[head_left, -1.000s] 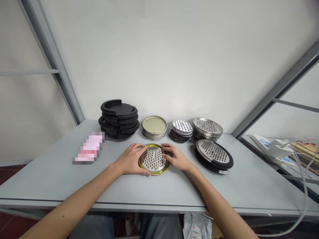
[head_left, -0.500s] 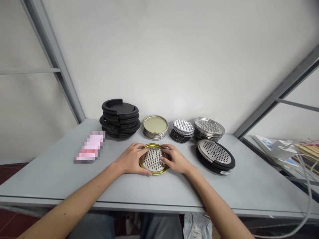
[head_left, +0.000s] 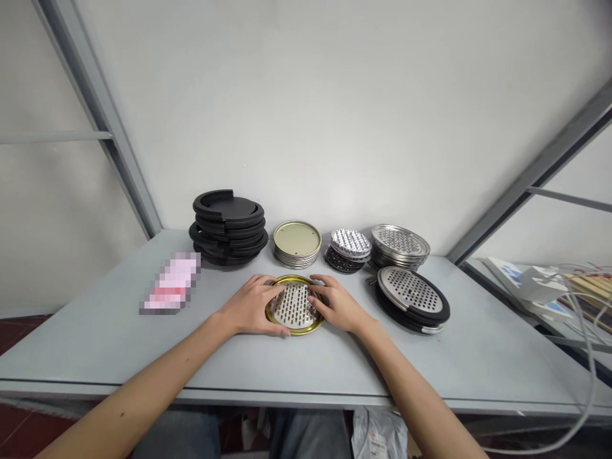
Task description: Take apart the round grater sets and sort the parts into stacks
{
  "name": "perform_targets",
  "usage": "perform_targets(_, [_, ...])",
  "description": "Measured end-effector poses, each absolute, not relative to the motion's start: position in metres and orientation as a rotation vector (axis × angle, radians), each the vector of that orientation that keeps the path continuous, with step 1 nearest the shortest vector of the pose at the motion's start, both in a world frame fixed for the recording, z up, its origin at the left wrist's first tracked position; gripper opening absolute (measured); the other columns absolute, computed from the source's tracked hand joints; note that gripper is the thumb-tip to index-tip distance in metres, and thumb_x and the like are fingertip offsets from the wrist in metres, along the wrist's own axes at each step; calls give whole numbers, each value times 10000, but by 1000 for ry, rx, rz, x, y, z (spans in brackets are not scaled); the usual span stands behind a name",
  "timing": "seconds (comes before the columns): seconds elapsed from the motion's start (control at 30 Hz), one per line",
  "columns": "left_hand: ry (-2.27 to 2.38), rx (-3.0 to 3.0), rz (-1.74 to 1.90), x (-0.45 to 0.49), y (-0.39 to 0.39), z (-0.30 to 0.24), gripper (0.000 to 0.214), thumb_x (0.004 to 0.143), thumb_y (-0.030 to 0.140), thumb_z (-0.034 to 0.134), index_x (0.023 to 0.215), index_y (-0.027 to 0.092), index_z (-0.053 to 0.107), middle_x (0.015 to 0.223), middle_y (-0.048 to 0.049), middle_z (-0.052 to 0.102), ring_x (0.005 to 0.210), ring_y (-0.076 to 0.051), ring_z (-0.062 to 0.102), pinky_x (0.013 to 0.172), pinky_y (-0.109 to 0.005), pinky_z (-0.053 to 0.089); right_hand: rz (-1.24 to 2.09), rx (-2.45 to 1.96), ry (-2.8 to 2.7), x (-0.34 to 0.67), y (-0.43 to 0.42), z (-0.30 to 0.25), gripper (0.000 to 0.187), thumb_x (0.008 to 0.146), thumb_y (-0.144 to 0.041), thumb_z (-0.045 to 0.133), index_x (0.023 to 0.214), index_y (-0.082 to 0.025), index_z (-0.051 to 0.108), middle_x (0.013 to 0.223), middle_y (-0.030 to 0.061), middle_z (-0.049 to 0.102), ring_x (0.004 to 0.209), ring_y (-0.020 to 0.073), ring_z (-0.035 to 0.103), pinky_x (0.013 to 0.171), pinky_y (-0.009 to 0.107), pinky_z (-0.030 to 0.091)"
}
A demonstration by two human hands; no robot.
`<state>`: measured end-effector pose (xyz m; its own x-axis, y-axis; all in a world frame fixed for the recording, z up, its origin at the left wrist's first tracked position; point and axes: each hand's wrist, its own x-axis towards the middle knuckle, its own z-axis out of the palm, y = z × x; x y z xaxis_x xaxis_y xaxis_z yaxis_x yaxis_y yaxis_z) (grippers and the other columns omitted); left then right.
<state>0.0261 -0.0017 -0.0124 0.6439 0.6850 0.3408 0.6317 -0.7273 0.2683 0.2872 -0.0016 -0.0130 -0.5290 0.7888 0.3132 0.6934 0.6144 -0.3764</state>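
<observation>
In front of me on the grey table lies a round gold lid point(head_left: 297, 331) with a perforated metal grater disc point(head_left: 292, 307) set inside its rim. Wrapped about the left edge is my left hand point(head_left: 253, 306), thumb along the near rim and fingers at the far side. My right hand point(head_left: 338, 302) curls over the right edge, its fingertips at the far rim and its thumb on the disc. Straight behind stands a stack of pale gold lids point(head_left: 297, 238). Right of it is a pile of small grater discs point(head_left: 350, 242), shiny on top and dark below.
Black plastic rings point(head_left: 229, 229) are stacked at the back left, near a pixelated pink item point(head_left: 169, 284). Silver rimmed grater plates point(head_left: 400, 242) stand at the back right. Before them lie black-rimmed graters point(head_left: 414, 296). A white cable point(head_left: 590, 376) hangs at the right edge.
My right thumb has shifted slightly to the right on the grater disc. Otherwise both hands stay around the gold lid, and the view has moved very slightly.
</observation>
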Motion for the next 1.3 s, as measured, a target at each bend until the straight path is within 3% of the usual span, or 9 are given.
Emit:
perform_targets(0.33, [1066,2757,686,27,-2,-12,909,551,764,706,1246,189,592,1181,-139,631,1174,-379,491,994,-513,395,327,-1222,-2380,287,4,-13,336,929,-354,487,1122,-181,701,1293,162,578,1223,294,508,1027,474,404])
perform_targets(0.5, [961,2827,672,27,-1,-8,984,604,742,695,1373,170,473,1434,-174,433,1321,-404,356,1092,-531,300,298,-1202,-2367,288,6,-14,338,937,-361,472,1094,-185,714,1265,153,594,1178,279,539,1013,452,418])
perform_targets(0.67, [931,2750,533,27,1,-11,1023,672,718,670,1479,199,316,1509,-161,342,1382,-403,281,1119,-544,263,357,-1237,-2287,287,7,-16,354,925,-418,490,1063,-180,713,1254,153,587,1169,273,550,1025,439,415])
perform_targets(0.87, [942,2707,484,26,3,-15,992,686,710,669,1483,230,323,1524,-148,322,1393,-396,264,1119,-551,261,362,-1186,-2244,274,10,-24,418,879,-427,564,1190,-156,631,1266,159,570,1178,277,531,1041,442,405])
perform_targets(1.3, [933,2707,437,27,3,-12,915,707,699,656,1462,277,360,1508,-116,351,1386,-389,268,1108,-556,267,405,-1152,-2217,269,16,-28,324,884,-404,568,1079,-157,646,1214,143,588,1135,256,548,1028,411,406])
